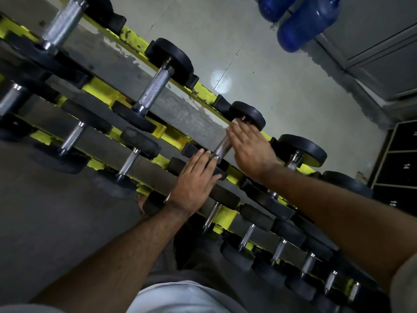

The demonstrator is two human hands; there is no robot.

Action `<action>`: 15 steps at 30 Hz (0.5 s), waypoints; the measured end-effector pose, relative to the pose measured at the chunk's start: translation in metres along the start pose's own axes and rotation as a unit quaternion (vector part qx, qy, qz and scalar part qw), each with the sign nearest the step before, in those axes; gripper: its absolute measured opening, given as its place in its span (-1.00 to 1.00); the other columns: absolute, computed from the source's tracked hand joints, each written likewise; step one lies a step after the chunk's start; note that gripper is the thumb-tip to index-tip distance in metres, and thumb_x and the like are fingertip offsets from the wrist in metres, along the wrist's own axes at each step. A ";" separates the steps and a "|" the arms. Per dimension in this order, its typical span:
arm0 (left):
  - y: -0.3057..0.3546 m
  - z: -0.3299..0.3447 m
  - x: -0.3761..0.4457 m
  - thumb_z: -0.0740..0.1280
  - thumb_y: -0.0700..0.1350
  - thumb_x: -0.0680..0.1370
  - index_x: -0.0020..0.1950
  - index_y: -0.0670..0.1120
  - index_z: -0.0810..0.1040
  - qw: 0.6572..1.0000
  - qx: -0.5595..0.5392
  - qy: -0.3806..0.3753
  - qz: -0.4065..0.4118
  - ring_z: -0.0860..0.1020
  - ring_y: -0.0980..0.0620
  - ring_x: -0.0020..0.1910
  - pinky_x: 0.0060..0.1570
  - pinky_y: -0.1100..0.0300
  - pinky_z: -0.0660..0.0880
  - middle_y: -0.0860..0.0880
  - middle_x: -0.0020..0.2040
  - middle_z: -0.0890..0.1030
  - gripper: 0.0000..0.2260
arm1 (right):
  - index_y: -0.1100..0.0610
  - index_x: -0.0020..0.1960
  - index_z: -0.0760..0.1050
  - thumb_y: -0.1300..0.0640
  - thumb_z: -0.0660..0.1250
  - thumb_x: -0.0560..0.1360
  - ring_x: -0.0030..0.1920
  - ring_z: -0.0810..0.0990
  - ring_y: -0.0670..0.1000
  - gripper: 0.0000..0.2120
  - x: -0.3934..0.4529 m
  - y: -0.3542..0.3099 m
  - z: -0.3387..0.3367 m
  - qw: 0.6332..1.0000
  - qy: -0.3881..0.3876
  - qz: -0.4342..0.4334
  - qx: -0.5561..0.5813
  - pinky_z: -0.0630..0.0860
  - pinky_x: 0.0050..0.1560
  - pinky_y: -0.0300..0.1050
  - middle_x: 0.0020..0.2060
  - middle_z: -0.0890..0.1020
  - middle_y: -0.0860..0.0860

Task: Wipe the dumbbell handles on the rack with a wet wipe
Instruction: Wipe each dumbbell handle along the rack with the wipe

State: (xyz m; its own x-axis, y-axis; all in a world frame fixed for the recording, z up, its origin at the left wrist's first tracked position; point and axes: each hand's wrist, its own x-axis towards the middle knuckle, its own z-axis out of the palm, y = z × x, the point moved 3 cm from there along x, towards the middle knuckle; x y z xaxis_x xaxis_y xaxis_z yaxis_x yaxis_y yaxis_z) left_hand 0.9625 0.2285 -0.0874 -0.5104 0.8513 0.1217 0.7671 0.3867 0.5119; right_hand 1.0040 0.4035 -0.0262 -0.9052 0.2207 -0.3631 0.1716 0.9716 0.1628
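Note:
A yellow rack (99, 85) holds rows of black dumbbells with knurled steel handles. My left hand (196, 179) lies flat, fingers straight, on the near black head (220, 172) of one dumbbell on the top row. That dumbbell's handle (222, 146) shows between my hands. My right hand (250, 150) rests with straight fingers over the handle's far end, beside the far head (250, 111). A small pale patch (234, 122) shows at its fingertips; I cannot tell if it is the wet wipe. Another dumbbell handle (155, 89) lies to the left.
Lower rows of smaller dumbbells (279, 247) run diagonally toward the bottom right. Two blue water jugs (309, 21) stand on the grey floor beyond the rack. Dark numbered lockers (404, 163) stand at the right edge.

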 end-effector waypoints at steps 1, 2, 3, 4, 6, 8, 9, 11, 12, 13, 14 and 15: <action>0.000 0.001 -0.001 0.11 0.11 0.67 0.40 -0.17 0.46 1.000 -0.002 -0.003 0.000 0.34 -0.14 0.47 0.45 0.01 0.30 -0.17 0.39 0.48 -0.54 | 0.17 0.62 0.08 0.14 0.15 0.63 0.61 0.04 0.14 -0.41 -0.004 -0.013 0.007 1.000 -0.009 -0.017 0.000 -0.21 0.51 0.03 0.60 0.12 0.17; 0.001 0.001 -0.001 0.11 0.11 0.67 0.39 -0.18 0.46 1.000 -0.003 -0.005 -0.001 0.33 -0.14 0.48 0.45 0.00 0.33 -0.17 0.39 0.48 -0.54 | 0.17 0.60 0.16 0.12 0.21 0.62 0.60 0.12 0.15 -0.42 -0.007 -0.021 0.011 0.998 -0.024 -0.053 -0.005 -0.15 0.53 0.04 0.58 0.21 0.17; 0.002 0.001 -0.001 0.11 0.11 0.67 0.39 -0.18 0.46 1.000 -0.002 -0.008 -0.001 0.33 -0.14 0.48 0.44 -0.02 0.35 -0.17 0.39 0.48 -0.54 | 0.16 0.57 0.26 0.12 0.28 0.59 0.57 0.21 0.15 -0.43 -0.006 -0.022 0.011 0.996 -0.025 -0.090 -0.004 -0.07 0.54 0.05 0.54 0.32 0.16; 0.003 0.000 -0.001 0.11 0.11 0.67 0.39 -0.18 0.46 1.000 -0.003 -0.010 0.001 0.33 -0.14 0.48 0.43 -0.02 0.36 -0.17 0.39 0.48 -0.54 | 0.15 0.54 0.31 0.15 0.31 0.57 0.55 0.27 0.15 -0.45 -0.002 -0.016 0.008 0.995 -0.014 -0.101 -0.005 -0.02 0.54 0.05 0.51 0.38 0.15; 0.003 -0.002 0.000 0.11 0.11 0.66 0.39 -0.18 0.46 1.000 -0.017 -0.006 -0.003 0.35 -0.14 0.46 0.42 -0.02 0.37 -0.17 0.38 0.49 -0.54 | 0.14 0.56 0.27 0.22 0.18 0.59 0.57 0.22 0.13 -0.47 0.009 0.005 -0.004 0.999 0.005 -0.046 0.009 -0.06 0.55 0.02 0.53 0.34 0.13; 0.002 -0.006 0.001 0.10 0.11 0.66 0.39 -0.18 0.46 1.000 -0.025 -0.009 -0.007 0.35 -0.14 0.46 0.43 -0.01 0.36 -0.16 0.37 0.49 -0.53 | 0.15 0.58 0.22 0.22 0.11 0.59 0.59 0.16 0.13 -0.45 0.010 0.005 -0.007 1.000 0.008 0.001 0.017 -0.11 0.55 0.01 0.56 0.28 0.14; 0.002 -0.006 0.001 0.09 0.12 0.66 0.38 -0.18 0.46 0.999 -0.029 -0.014 -0.006 0.35 -0.14 0.46 0.43 0.01 0.35 -0.16 0.37 0.49 -0.53 | 0.17 0.56 0.28 0.22 0.15 0.59 0.57 0.20 0.14 -0.47 0.006 -0.006 -0.003 0.999 0.018 -0.017 0.027 -0.08 0.55 0.03 0.54 0.32 0.15; 0.003 -0.008 0.001 0.10 0.12 0.66 0.38 -0.18 0.46 0.998 -0.052 -0.027 -0.013 0.34 -0.12 0.47 0.45 0.05 0.30 -0.16 0.38 0.49 -0.53 | 0.20 0.44 0.45 0.22 0.31 0.56 0.48 0.39 0.18 -0.55 -0.005 -0.027 0.004 0.991 -0.007 -0.114 0.070 0.13 0.53 0.09 0.41 0.50 0.18; 0.002 -0.008 0.001 0.12 0.13 0.65 0.39 -0.18 0.45 0.996 -0.073 -0.035 -0.028 0.33 -0.11 0.48 0.44 0.07 0.27 -0.16 0.40 0.47 -0.52 | 0.20 0.40 0.49 0.22 0.35 0.54 0.44 0.45 0.17 -0.58 -0.006 -0.026 0.006 0.986 -0.009 -0.146 0.083 0.20 0.51 0.09 0.36 0.55 0.16; 0.001 -0.009 0.001 0.15 0.13 0.64 0.40 -0.19 0.44 0.993 -0.100 -0.042 -0.051 0.32 -0.10 0.49 0.42 0.09 0.25 -0.16 0.42 0.46 -0.51 | 0.17 0.39 0.51 0.23 0.36 0.54 0.43 0.46 0.15 -0.59 -0.003 -0.018 0.006 0.986 -0.006 -0.143 0.085 0.22 0.50 0.08 0.35 0.56 0.13; -0.001 -0.011 0.002 0.18 0.12 0.62 0.40 -0.20 0.44 0.988 -0.125 -0.046 -0.076 0.33 -0.10 0.49 0.39 0.10 0.25 -0.16 0.44 0.44 -0.50 | 0.14 0.39 0.50 0.26 0.33 0.55 0.45 0.44 0.13 -0.59 0.001 -0.007 0.003 0.990 0.012 -0.115 0.084 0.21 0.51 0.07 0.37 0.55 0.10; -0.003 -0.013 0.003 0.22 0.11 0.61 0.38 -0.21 0.45 0.985 -0.140 -0.046 -0.092 0.34 -0.10 0.48 0.35 0.11 0.27 -0.16 0.45 0.43 -0.51 | 0.13 0.41 0.49 0.28 0.29 0.56 0.47 0.41 0.12 -0.58 0.006 0.003 0.000 0.993 0.027 -0.074 0.091 0.21 0.51 0.08 0.39 0.54 0.09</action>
State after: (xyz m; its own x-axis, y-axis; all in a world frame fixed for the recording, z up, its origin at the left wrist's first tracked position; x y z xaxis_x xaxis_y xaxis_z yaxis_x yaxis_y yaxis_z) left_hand 0.9540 0.2251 -0.0776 -0.5838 0.8092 -0.0660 0.5208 0.4356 0.7342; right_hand 0.9989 0.4077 -0.0277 -0.9446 0.0743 -0.3196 0.0978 0.9935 -0.0583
